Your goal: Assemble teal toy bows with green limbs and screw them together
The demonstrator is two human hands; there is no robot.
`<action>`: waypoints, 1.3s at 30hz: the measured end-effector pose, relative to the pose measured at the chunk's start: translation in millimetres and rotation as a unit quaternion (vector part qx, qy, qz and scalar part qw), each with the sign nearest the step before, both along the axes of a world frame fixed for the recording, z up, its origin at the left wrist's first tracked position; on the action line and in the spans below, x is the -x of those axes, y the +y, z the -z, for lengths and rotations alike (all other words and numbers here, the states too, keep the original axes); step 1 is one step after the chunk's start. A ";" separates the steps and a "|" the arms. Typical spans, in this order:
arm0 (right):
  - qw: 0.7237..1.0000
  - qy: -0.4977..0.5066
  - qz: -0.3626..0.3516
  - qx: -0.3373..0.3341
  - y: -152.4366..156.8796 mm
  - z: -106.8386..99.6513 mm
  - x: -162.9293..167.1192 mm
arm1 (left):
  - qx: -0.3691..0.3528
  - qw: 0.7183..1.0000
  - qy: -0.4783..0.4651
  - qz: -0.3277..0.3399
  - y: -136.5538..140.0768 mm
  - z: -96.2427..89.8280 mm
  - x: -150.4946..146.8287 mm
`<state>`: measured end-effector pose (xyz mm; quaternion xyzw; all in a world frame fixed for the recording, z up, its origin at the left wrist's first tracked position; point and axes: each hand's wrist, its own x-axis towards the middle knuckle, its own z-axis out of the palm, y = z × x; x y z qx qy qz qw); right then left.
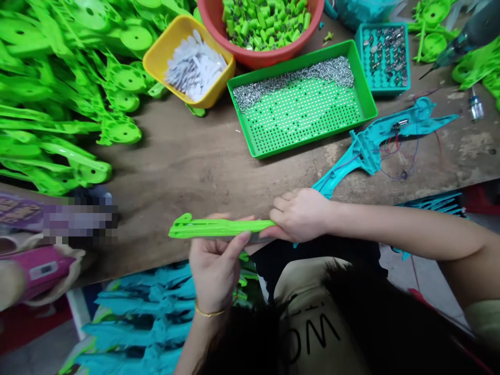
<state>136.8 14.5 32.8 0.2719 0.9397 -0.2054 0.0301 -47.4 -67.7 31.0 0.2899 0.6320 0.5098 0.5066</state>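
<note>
A long, narrow bright green plastic shell piece (219,228) is held level between my hands, just over the table's near edge. My left hand (219,260) grips its middle from below, thumb on the near side and fingertips showing beyond it. Around its right end my right hand (300,214) is closed, hiding that end. A teal plastic shell half (365,151) lies on the table to the right, partly behind my right hand. Thin red and blue wires and a small metal part sit in and around it.
Green shell parts (58,78) are heaped at left. At the back stand a yellow bin (214,96) of white strips, a red bowl (269,58) of green-capped pieces, a green tray (308,143) of screws and a teal basket (385,88) of metal parts. An electric screwdriver (464,39) hangs at right.
</note>
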 end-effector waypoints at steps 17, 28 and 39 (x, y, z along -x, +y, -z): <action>0.965 0.114 0.030 0.232 6.9 -39.8 34.4 | -0.135 0.948 0.255 -0.136 -2.9 -32.5 19.3; 0.994 0.096 -0.031 0.041 -6.0 -29.9 1.9 | -0.160 0.954 0.225 0.117 -6.8 4.8 2.0; 0.993 0.081 -0.026 0.079 -3.3 -36.6 2.4 | -0.108 0.966 0.173 0.160 -12.2 -2.1 35.9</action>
